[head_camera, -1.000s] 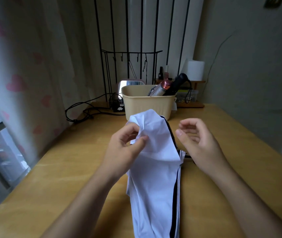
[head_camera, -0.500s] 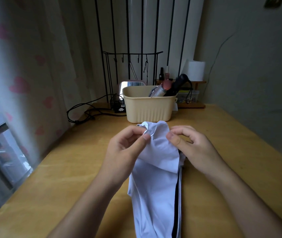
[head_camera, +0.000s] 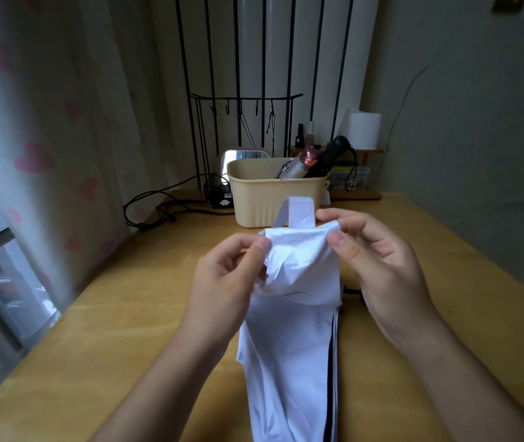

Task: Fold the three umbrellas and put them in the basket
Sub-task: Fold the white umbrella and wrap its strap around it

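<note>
Pinching white umbrella [head_camera: 289, 362] fabric, left hand [head_camera: 222, 282] grip clamped, right hand [head_camera: 378, 266] grip clamped.

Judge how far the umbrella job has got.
Done: a silver umbrella and a black umbrella sit folded in the beige basket. In hand: the left hand and right hand pinch the white umbrella at its top, strap up. Left: wrapping it and basketing it.

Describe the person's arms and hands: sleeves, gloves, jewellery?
The left forearm and right forearm are bare to the frame edge; no sleeves show. The left hand and right hand wear no gloves, rings, watch or bracelet. Visible thumbnails look short, unpainted.
</note>
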